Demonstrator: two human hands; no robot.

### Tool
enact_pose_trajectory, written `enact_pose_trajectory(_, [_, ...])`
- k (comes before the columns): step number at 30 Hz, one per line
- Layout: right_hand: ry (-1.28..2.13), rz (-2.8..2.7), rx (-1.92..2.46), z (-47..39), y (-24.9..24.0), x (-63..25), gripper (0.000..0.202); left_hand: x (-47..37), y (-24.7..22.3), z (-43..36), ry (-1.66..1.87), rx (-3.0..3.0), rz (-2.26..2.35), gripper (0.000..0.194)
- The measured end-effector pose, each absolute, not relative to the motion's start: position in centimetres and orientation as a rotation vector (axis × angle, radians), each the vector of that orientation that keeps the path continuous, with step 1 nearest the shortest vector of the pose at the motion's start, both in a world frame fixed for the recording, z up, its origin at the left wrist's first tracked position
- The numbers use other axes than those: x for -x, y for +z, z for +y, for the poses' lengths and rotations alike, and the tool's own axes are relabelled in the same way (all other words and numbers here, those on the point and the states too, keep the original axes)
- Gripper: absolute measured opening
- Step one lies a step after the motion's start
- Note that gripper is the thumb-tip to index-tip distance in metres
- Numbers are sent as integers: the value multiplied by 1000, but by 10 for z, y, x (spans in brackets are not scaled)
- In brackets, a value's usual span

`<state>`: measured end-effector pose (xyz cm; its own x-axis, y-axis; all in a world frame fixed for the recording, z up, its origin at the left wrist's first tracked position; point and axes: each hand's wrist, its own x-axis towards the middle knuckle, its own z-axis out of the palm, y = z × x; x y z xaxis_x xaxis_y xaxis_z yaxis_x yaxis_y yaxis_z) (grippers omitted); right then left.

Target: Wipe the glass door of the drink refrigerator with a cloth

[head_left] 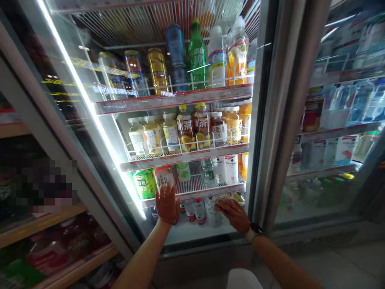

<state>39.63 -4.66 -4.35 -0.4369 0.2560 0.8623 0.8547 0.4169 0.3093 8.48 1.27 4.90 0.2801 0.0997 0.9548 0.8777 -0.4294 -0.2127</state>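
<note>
My left hand (167,204) is raised with its fingers apart in front of the third shelf's front edge, just below a pink carton (165,176). It holds nothing. My right hand (233,212), with a dark watch on its wrist, rests on a pale crumpled cloth (223,198) near the right end of that shelf edge (192,195). Its fingers lie together over the cloth. Small bottles with pink labels (199,211) stand on the cooler floor between the hands. A green carton (144,184) is to the upper left of my left hand.
Above are shelves with cans, a green bottle (197,56) and tea bottles (185,129). A bright light strip (87,98) runs down the left side. A thick door frame (288,112) stands at the right, beside another cooler of bottles. Stocked shelves (57,224) are at the left.
</note>
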Motion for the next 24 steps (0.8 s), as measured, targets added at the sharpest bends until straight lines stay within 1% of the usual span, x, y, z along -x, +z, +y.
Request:
enact_pose_trajectory(1, [-1003,-1950,919,-47,-44,-399,53,-85,50,13,-1212,1740,-889,64])
enact_pose_trajectory(3, [-1008,-2007,848,-46,-28,-407,49,-86,51,12,-1191,1729,-888,64])
enact_pose_trajectory(6, [-1020,-1978,815,-37,25,-422,46,-86,52,11,-1190,1740,-893,65])
enact_pose_trajectory(9, [-1016,-1699,911,-26,86,-435,52,-84,50,12,-1208,1755,-910,65])
enact_pose_trajectory(11, [-991,-1498,953,-21,112,-439,56,-84,50,13,-1214,1761,-914,65])
enact_pose_trajectory(12, [-969,-1414,972,-19,117,-439,57,-83,50,13,-1215,1761,-906,65])
enact_pose_trajectory(13, [-944,-1343,993,-17,116,-439,58,-83,50,13,-1217,1760,-893,66])
enact_pose_trajectory(15, [-906,-1239,1033,-17,99,-436,59,-84,52,13,-1223,1757,-868,66])
enact_pose_trajectory(21, [-853,-1229,1224,-37,-15,-407,67,-87,54,10,-1226,1743,-865,66])
enact_pose_trajectory(24, [-814,-1294,1282,-51,-55,-387,70,-87,53,10,-1232,1743,-867,66])
